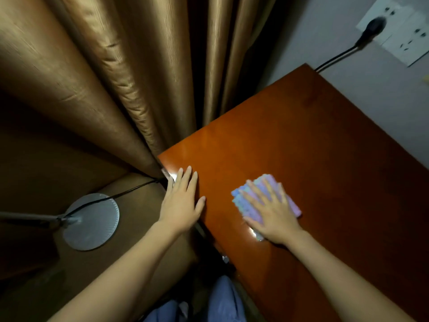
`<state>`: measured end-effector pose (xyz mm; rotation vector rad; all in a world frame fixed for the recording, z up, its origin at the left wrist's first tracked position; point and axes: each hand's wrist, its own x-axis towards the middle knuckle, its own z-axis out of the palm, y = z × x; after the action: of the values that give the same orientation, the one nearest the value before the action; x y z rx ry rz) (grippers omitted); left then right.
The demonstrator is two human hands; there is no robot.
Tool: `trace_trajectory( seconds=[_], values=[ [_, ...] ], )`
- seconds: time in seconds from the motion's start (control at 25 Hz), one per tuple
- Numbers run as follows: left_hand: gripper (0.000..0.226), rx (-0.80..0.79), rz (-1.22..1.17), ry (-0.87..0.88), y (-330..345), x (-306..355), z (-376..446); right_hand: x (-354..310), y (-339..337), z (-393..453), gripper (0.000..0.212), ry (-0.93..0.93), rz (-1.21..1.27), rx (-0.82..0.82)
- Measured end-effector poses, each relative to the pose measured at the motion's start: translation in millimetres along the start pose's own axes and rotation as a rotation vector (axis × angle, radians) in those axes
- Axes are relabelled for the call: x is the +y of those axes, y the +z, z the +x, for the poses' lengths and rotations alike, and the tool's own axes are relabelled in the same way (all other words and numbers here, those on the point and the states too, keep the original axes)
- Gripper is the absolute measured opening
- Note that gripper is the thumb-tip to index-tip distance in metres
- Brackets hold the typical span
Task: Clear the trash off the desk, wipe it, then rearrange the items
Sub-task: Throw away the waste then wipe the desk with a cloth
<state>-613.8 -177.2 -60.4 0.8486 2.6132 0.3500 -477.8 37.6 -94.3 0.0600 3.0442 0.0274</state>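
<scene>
1. Blue trouser fabric (222, 303) is seen nearest the camera, at the bottom edge between the two forearms.
2. At the far left, a round lamp base (91, 221) with its cord is seen on the floor, below the brown curtain (92, 89).
3. The left hand (180, 205) is laid flat on the near corner of the surface (325, 159), with its fingers (185, 180) straight and slightly spread; nothing is held.
4. The pastel cloth (241, 199) is pressed onto the surface by the right hand (270, 213), whose fingers are spread flat over it.
5. Wiping appears to be under way. Even pressure and overlapping strokes towards the wall (348, 54) and socket (404, 31) are advised, the surface being steadied by the left hand.
</scene>
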Motion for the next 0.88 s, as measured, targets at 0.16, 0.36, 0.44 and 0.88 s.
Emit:
trace_trajectory(
  seconds=[0.16,0.36,0.44,0.88],
  values=[
    [0.067,0.002,-0.049,0.035,5.0,27.4,16.2,66.1,-13.2,61.3,0.064,0.477,0.074,-0.042],
    [0.066,0.032,-0.045,0.006,9.7,49.6,36.5,25.0,-15.3,127.7,0.059,0.348,0.098,-0.012],
    [0.066,0.041,-0.02,0.026,8.4,57.5,49.1,26.8,-10.2,99.9,0.06,0.076,0.022,0.009],
    [0.067,-0.002,0.056,0.104,19.5,121.7,107.1,132.8,-19.5,139.3,0.062,0.449,0.127,-0.04]
  ],
)
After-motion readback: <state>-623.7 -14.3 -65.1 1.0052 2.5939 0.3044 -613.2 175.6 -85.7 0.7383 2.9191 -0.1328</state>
